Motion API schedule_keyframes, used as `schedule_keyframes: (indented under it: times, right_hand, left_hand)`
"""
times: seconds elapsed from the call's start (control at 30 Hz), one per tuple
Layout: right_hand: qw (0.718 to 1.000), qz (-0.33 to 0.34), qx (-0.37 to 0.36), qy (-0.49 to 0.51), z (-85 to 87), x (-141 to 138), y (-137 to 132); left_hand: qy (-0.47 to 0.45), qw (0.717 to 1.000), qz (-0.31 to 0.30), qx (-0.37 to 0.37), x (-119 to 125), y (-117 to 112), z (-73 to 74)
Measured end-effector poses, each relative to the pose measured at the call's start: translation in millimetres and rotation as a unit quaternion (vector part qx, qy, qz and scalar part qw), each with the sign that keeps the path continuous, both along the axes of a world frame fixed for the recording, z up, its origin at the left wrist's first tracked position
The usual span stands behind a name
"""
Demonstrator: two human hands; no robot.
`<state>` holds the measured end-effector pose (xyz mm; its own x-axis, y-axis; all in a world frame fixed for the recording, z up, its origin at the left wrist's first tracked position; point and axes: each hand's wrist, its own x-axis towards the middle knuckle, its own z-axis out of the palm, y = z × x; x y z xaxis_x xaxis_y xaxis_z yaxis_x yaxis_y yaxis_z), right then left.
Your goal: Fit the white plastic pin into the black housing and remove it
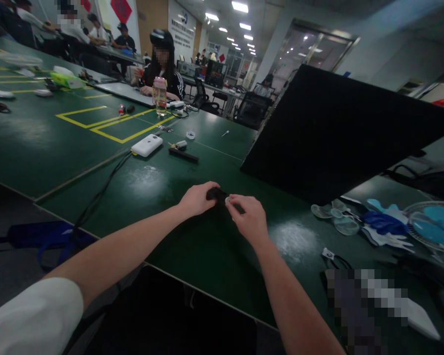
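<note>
Above the green table (207, 241), my left hand (197, 199) grips a small dark object (217, 194) whose kind I cannot make out. Between the thumb and forefinger of my right hand (249, 217) is a small whitish round piece (228, 200), right beside the dark object. Whether the two pieces touch is too small to tell. Beyond my hands lie a black bar (183, 155) and a small silvery cylinder (180, 145). A white ring (190, 134) rests farther back.
A white box-shaped device (147, 145) with dark cables lies left. A large black panel (340, 133) stands tilted at right, near gloves (387, 224) and a fan (434, 224). Across the table a person (163, 74) sits behind a bottle (160, 96).
</note>
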<state>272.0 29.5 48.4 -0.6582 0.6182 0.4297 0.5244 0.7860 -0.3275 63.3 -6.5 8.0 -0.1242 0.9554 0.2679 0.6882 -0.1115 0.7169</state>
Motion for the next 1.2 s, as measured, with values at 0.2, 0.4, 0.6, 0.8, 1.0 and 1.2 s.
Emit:
schedule_keyframes:
  times: [0.2, 0.4, 0.6, 0.8, 1.0, 1.2]
  right_hand:
    - [0.999, 0.039, -0.002, -0.026, -4.0, -11, 1]
    - [1.000, 0.026, 0.000, -0.014, -12.5, -2, 13]
    - [0.999, -0.036, 0.001, 0.020, -5.4, 44, 28]
    - [0.992, -0.029, -0.055, -0.106, -21.8, 40, 30]
    - [0.989, -0.053, -0.104, -0.088, -29.2, 35, 31]
    - [0.993, -0.028, -0.108, 0.041, -16.2, 36, 16]
  left_hand:
    - [-0.023, 0.998, -0.058, -0.013, 8, -7, 5.6]
    - [-0.017, 0.994, -0.101, -0.025, 10, -9, 6.5]
    - [0.007, 0.998, -0.046, -0.034, 9, -9, 7.2]
    - [0.051, 0.998, -0.002, -0.049, 12, -10, 9.4]
    - [0.048, 0.997, 0.002, -0.052, 12, -11, 10.7]
    - [0.062, 0.997, -0.019, -0.051, 15, -11, 11.0]
